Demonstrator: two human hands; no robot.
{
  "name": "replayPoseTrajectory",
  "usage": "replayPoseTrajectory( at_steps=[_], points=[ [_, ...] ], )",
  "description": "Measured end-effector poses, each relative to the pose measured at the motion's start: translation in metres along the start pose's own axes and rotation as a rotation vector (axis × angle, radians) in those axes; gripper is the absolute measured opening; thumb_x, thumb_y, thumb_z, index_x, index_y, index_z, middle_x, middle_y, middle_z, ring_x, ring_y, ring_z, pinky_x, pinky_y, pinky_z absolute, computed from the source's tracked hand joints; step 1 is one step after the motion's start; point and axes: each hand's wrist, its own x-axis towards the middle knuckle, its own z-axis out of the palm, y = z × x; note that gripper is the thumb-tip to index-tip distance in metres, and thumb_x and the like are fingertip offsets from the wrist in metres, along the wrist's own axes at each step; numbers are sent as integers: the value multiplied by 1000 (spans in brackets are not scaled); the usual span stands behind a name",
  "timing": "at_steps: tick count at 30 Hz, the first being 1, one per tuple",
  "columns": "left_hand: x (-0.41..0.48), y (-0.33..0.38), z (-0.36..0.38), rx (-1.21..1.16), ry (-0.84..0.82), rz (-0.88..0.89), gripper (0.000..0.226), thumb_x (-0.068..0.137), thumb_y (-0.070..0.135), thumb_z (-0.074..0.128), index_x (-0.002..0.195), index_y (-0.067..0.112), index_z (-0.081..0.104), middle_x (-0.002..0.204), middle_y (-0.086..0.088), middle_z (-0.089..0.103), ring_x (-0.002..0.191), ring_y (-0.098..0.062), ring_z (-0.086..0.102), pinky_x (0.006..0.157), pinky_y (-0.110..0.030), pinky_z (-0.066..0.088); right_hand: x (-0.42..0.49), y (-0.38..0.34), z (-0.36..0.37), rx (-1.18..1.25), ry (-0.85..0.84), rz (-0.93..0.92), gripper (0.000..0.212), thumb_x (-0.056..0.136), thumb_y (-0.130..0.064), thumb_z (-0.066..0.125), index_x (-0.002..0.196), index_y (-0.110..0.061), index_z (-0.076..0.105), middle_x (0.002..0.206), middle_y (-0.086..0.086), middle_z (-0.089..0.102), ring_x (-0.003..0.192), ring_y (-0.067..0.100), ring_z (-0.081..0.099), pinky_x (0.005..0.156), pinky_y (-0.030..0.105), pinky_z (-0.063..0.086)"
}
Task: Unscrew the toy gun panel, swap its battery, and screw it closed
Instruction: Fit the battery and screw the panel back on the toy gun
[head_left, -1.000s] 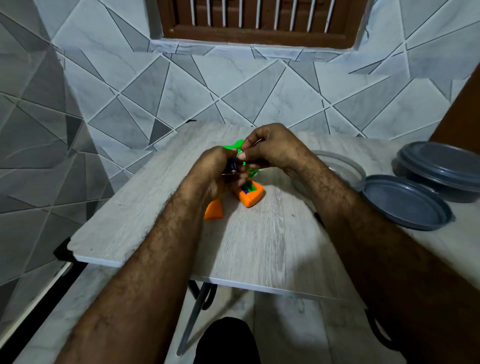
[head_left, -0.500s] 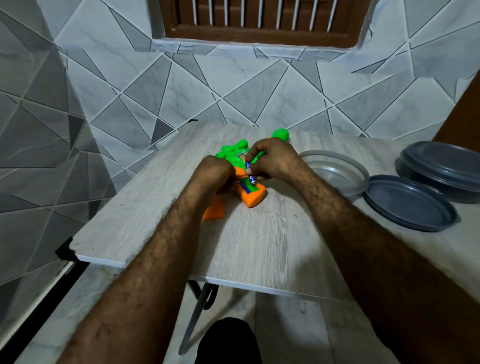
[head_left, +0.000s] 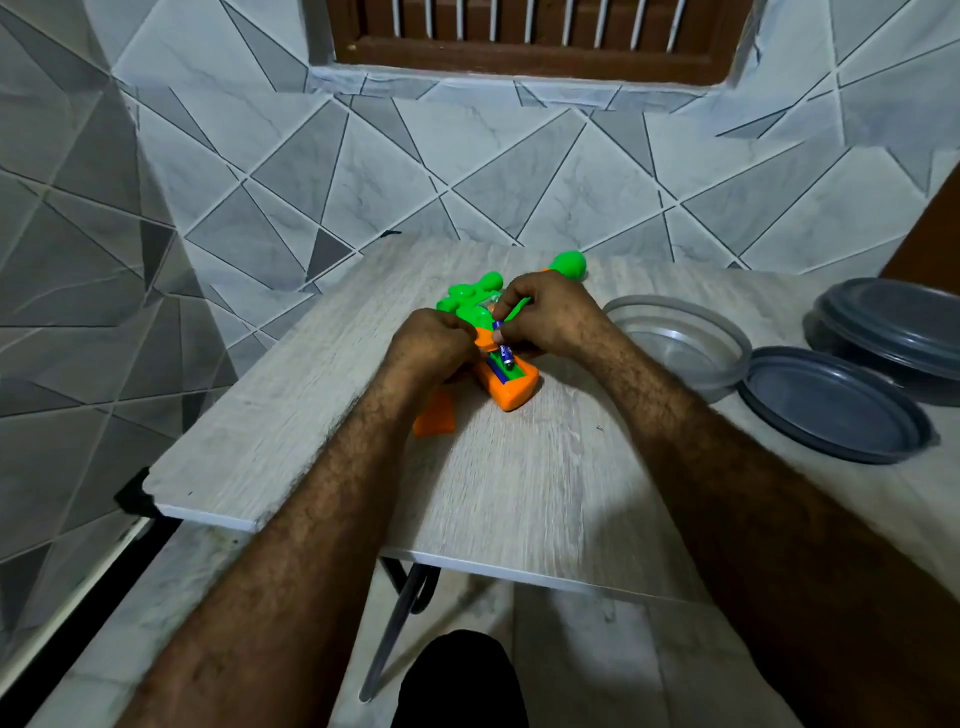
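L hand (head_left: 434, 345) curls round green-and-orange plastic toy gun (head_left: 514, 392), lying mid-way across pale wood-grain table (head_left: 519, 483). R hand (head_left: 550, 319) pinches blue cylindrical battery (head_left: 504, 353), tilted over open grip compartment. Risk: battery seats skewed or w/ polarity reversed if pressed unchecked.

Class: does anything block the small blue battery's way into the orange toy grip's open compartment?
Nothing visible does. The right hand pinches the small blue battery directly at the open compartment; the left hand grips the orange and green toy gun beside it.
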Motion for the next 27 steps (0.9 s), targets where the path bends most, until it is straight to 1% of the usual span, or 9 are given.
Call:
replayPoseTrajectory(
  at_steps=[4,9,11,13,17,22,23,25,27],
  points=[
    [-1,-4,2,-27,-24,53,28,75,17,83,102,12,75,83,-8,69,73,-18,64,76,-33,57,1,-1,-1,246,27,30,17,77,5,71,79,-11,65,66,16,66,53,23,66,59,36,61],
    [-2,-5,3,-60,23,99,8,75,18,82,74,18,74,78,-12,68,70,-19,57,70,-35,52,0,0,-5,488,-41,133,13,84,-1,72,93,1,63,74,20,67,51,16,66,58,27,61],
    [-1,-6,3,-99,53,119,11,76,16,80,69,17,72,75,-13,68,67,-20,58,67,-34,50,1,4,-5,472,-45,152,13,84,-6,73,89,1,63,76,21,67,51,15,65,57,26,60],
    [0,-6,2,-152,68,127,7,79,14,76,73,17,73,80,-15,73,71,-21,65,70,-33,55,2,9,-5,428,-36,143,12,83,-8,74,83,-1,65,77,20,67,54,16,65,60,27,60],
    [1,0,1,-272,80,103,14,81,9,69,68,14,73,69,-10,72,72,-21,71,73,-34,57,-1,11,-6,234,-19,-2,9,76,-2,78,83,-4,72,70,7,66,66,17,63,66,29,58],
    [1,5,3,-368,67,53,14,87,14,70,76,4,69,73,-13,67,65,-21,66,57,-24,54,-1,0,-6,2,13,-134,18,65,-16,87,77,-18,73,71,-3,68,73,12,65,77,33,57],
    [2,5,4,-373,53,50,15,88,14,70,82,1,70,78,-16,69,68,-22,67,59,-25,55,-1,0,-6,9,19,-133,20,65,-15,87,77,-20,72,72,-1,69,73,15,67,77,36,59],
    [3,4,5,-378,27,38,23,89,13,69,98,-8,69,93,-26,70,78,-28,67,73,-35,58,-4,-1,-5,21,7,-126,27,66,-8,84,86,-19,71,77,2,69,75,22,69,76,41,60],
    [2,1,5,-333,10,43,20,90,8,66,100,-10,69,103,-33,67,82,-31,64,87,-45,55,-7,-2,-3,-28,-16,-149,39,68,-3,81,102,-18,70,77,-5,60,77,20,64,77,37,59]
  ],
)
